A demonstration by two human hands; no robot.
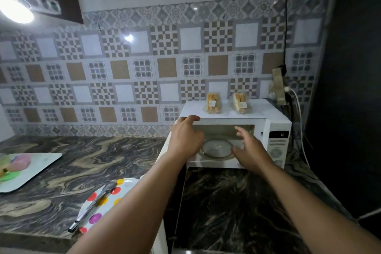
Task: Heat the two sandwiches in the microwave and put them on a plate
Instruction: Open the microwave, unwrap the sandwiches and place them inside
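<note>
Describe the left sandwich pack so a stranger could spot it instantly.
Find the white microwave at the counter's right end. Two clear sandwich packs stand on its top. Take the left sandwich pack, nearer the left hand; it looks narrower than the right sandwich pack.

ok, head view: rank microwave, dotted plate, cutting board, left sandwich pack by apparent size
1. microwave, clearly largest.
2-3. cutting board and dotted plate: look alike; the plate is nearer the camera and partly behind the left arm, so no ranking.
4. left sandwich pack, smallest, also farthest.
</note>
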